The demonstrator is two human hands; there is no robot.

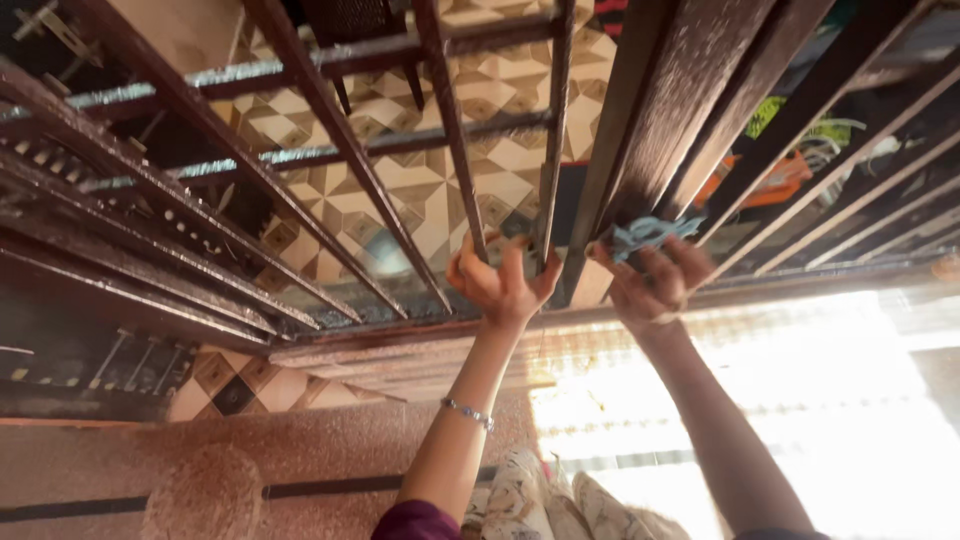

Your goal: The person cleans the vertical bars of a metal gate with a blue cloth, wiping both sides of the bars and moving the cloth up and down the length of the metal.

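Cloth (648, 233) mostly hidden inside right hand (655, 280)

Across the upper frame we see a window grille (330, 130) of dark metal bars, painted brown, rough and speckled with dust, glinting where light strikes. At centre right our right hand (655, 280) presses a crumpled blue cloth (645, 235), soft and matt, against a thick bar. A thin shiny metal bracelet (468, 412) circles our left wrist. In the lower left, the ledge (200, 470) looks like speckled reddish stone, matt and grainy.
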